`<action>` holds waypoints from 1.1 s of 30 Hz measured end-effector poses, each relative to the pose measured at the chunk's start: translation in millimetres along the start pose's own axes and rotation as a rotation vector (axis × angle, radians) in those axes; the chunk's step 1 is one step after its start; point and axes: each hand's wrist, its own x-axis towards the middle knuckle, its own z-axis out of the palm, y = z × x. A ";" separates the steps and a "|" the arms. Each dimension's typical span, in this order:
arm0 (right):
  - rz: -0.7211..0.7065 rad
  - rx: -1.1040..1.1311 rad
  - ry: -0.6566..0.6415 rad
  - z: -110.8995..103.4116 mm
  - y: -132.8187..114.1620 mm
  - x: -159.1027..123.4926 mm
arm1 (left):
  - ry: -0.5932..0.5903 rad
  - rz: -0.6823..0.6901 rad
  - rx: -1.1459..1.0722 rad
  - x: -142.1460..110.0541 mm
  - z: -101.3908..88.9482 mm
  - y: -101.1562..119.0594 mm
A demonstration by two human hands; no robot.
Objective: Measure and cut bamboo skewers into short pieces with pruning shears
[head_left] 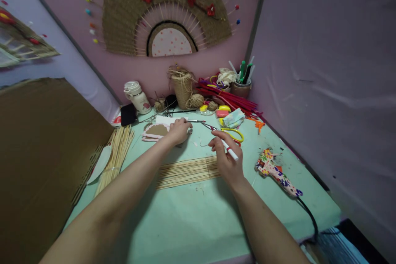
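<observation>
The person's right hand (228, 164) is closed around a slim white pen with a red band (232, 154), by the right end of a flat row of thin straw-coloured sticks (185, 172) on the mint-green bench (185, 218). Apart from it, the left hand (179, 132) is beside a brown, pink-edged half-disc (156, 130); whether it grips anything, I can't tell.

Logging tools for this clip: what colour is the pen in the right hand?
The pen is white with a red band, best seen in the head view.

No text, label, brand, number or sign can be read on anything in view.
</observation>
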 end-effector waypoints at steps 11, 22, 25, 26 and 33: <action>0.162 0.137 0.059 -2.6 -0.9 5.6 | 0.113 0.220 -0.811 -57.4 10.5 16.9; 0.151 0.081 0.051 2.5 3.7 -7.1 | 0.099 0.159 -1.135 -110.3 16.7 28.8; 0.165 0.079 0.032 3.4 5.9 -8.3 | 0.095 0.140 -1.140 -112.3 16.8 29.2; 0.162 0.075 0.021 3.8 6.0 -8.7 | 0.090 0.133 -1.137 -113.2 17.2 29.4; 0.168 0.054 -0.088 7.3 3.1 -10.8 | 0.067 0.145 -1.127 -119.5 19.3 34.5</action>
